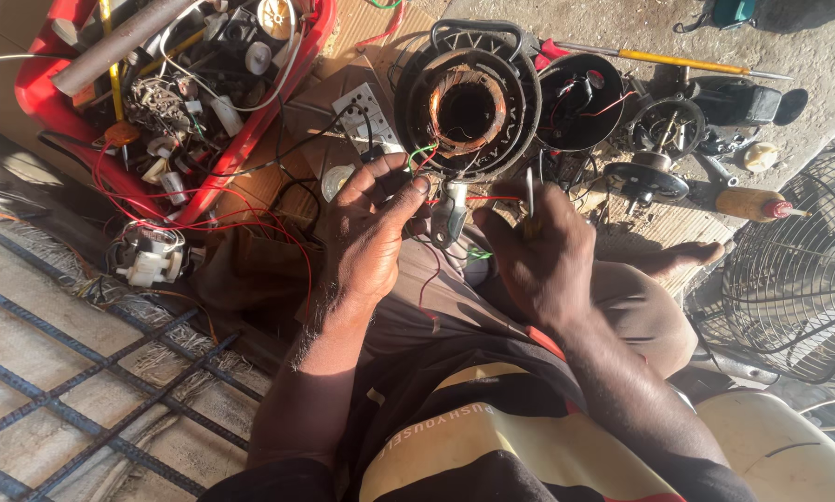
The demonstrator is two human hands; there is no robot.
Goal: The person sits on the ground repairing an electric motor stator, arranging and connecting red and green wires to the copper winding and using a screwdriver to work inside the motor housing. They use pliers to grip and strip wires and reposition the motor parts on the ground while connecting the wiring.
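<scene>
The fingers (408, 191) of the left hand (366, 232) are pinched together on thin wires (422, 153), green and red, that lead out of the motor stator (466, 112) just beyond the knuckles; holding them taut keeps the loose ends off the copper winding and within reach of the other hand. The right hand (538, 256) has its fingers closed around a slim metal tool (529, 191), which stands nearly upright with its tip near a red lead (492, 198) running between the two hands. What kind of tool it is cannot be told.

The stator sits on the floor directly ahead of the person's knees, its open bore facing up so the coil and its leads are easy to see. Just to its right lies a black round housing (580, 100) with red wires inside, then smaller fan parts (667, 125), all kept near. A long yellow-handled screwdriver (669, 60) lies beyond them.

To the left, a red tub (36, 93) holds spare parts and tangled wire, with a small white motor (150, 253) beside it. A wire fan guard (799, 270) rests at the far right, well apart.
</scene>
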